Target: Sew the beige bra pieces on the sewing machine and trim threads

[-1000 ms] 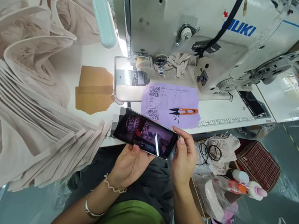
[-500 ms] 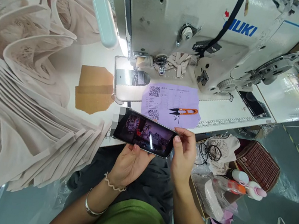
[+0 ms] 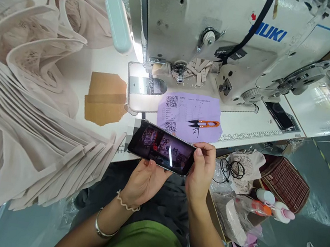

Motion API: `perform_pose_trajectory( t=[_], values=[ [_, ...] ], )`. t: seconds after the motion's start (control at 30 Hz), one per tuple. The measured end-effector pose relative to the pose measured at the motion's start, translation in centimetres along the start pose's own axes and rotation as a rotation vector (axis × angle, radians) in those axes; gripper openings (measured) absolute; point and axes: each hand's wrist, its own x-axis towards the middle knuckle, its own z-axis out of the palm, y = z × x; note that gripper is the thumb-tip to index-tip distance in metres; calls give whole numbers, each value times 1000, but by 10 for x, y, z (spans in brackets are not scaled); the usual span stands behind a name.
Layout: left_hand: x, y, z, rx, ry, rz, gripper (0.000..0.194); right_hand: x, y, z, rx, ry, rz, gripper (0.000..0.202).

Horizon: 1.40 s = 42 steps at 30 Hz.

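Note:
A black smartphone [image 3: 161, 148] lies sideways between both hands, its screen lit with a dark picture. Its lower edge rests in my left hand [image 3: 146, 181], the thumb on the near rim and the other fingers hidden beneath. At the right end, my right hand [image 3: 202, 171] grips the phone with thumb and fingers. Just beyond it, a purple printed sheet [image 3: 169, 114] with QR codes lies on the table, and orange-handled thread snips [image 3: 208, 124] lie on the sheet.
A white sewing machine [image 3: 194, 15] stands behind the sheet. Stacked beige fabric pieces [image 3: 33, 140] fill the left side. Brown cardboard [image 3: 106, 99] lies beside the needle plate. Another phone [image 3: 279, 115] is at the right. Below the table edge are a woven basket [image 3: 287, 182] and bottles [image 3: 282, 212].
The whole view has shifted slightly. Both hands still hold the phone in nearly the same pose; the right hand's grip looks slightly altered.

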Motion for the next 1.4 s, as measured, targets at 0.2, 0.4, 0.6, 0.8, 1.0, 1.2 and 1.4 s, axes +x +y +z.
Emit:
perform_pose_trajectory(
  t=[0.2, 0.4, 0.6, 0.8, 1.0, 1.2, 1.4],
  values=[
    [1, 1, 1, -15, -4, -9, 51, -1, 6, -3, 43, -15, 13, 19],
    [0, 1, 2, -20, 6, -31, 57, -1, 8, -5, 2, -10, 16, 19],
    [1, 1, 2, -10, 13, -21, 53, -1, 7, -4, 18, -6, 11, 18],
    [0, 2, 2, -18, -5, -18, 52, -2, 7, -4, 16, -9, 13, 19],
    [0, 1, 1, -9, -4, -25, 55, -1, 7, -5, -5, -2, 14, 21],
    [0, 1, 1, -9, -11, -27, 55, -1, 7, -5, 19, -11, 10, 19],
    [0, 1, 2, -2, 2, -29, 57, -1, 7, -5, 51, -11, 13, 17]
  ],
)
